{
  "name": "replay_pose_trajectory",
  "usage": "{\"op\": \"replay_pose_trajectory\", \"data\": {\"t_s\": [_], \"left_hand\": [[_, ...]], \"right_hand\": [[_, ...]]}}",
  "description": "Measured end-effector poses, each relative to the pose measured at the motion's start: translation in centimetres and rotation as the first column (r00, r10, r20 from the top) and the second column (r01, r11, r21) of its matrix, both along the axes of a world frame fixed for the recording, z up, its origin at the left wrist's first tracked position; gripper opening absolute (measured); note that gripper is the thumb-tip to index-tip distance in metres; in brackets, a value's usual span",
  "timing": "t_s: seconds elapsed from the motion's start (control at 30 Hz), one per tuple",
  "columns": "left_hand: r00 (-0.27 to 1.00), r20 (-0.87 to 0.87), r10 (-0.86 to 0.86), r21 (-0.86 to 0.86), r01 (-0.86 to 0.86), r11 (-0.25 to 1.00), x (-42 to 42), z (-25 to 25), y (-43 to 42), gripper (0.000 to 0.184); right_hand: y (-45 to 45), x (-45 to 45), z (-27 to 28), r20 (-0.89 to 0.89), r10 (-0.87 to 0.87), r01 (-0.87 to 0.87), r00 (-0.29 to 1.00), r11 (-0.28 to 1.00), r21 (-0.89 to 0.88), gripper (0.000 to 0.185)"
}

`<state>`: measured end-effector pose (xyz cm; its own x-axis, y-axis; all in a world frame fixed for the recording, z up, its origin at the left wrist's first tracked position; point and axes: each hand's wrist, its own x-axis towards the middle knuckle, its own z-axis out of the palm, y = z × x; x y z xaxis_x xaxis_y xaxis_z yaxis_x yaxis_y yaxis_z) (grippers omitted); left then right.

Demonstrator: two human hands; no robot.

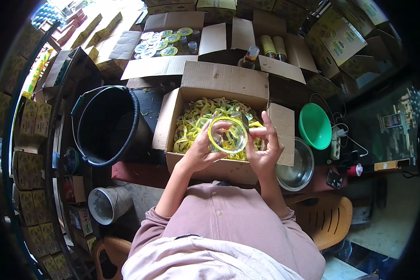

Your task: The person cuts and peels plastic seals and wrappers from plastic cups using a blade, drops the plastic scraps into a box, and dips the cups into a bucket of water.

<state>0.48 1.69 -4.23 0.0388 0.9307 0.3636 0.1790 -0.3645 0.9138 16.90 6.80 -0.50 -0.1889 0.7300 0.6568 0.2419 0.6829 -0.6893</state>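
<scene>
My left hand (pixel 201 148) is closed around a clear round plastic cup (pixel 228 135) with a yellow band at its rim, tilted so its opening shows. At the cup's right side is my right hand (pixel 267 148), with one finger raised and its thumb and another finger bent close together. A small dark flat piece (pixel 241 118) shows by those fingertips; I cannot make out what it is. Beneath both hands stands an open cardboard box (pixel 224 77) filled with crumpled yellow-green printed strips (pixel 191 123).
A black bucket (pixel 134 126) stands left of the box. At right are a green bowl (pixel 315 126), a metal bowl (pixel 296 179) and a power strip (pixel 335 148). Behind, an open carton (pixel 161 61) holds several yellow-rimmed cups; a bottle (pixel 250 57) stands beside another carton (pixel 284 67).
</scene>
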Motion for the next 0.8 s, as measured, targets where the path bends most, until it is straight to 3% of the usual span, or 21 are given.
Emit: {"op": "replay_pose_trajectory", "data": {"t_s": [0.03,0.13,0.33,0.43,0.57,0.8], "left_hand": [[0.999,-0.040,0.026,0.028,-0.025,0.999,-0.1,0.0,0.1,0.060],[0.971,0.239,-0.003,0.006,0.001,1.000,0.5,0.8,-0.2,0.061],[0.953,0.301,-0.019,-0.043,0.033,0.999,0.3,-0.5,-0.3,0.080],[0.957,0.286,-0.040,0.019,0.036,0.999,0.3,-1.5,-0.2,0.098],[0.990,0.110,-0.084,0.132,0.069,0.989,-0.1,-2.0,0.0,0.107],[0.981,0.151,-0.123,0.037,0.119,0.992,-0.6,-1.3,-0.1,0.100]], "right_hand": [[-0.1,0.0,0.0,-0.014,0.000,0.000,1.000,1.000,-0.005,0.057],[-0.6,-0.2,0.1,-0.060,-0.002,0.001,0.998,1.000,-0.029,0.055],[-1.1,-0.1,0.1,-0.026,-0.006,0.007,1.000,1.000,0.006,0.054],[-1.1,-0.1,0.1,-0.019,-0.004,0.004,1.000,1.000,0.003,0.054],[-0.9,-0.1,0.5,-0.001,-0.009,0.009,1.000,1.000,0.005,0.056],[-0.4,-0.2,0.7,0.023,0.043,-0.043,0.999,0.999,-0.008,0.060]]}}
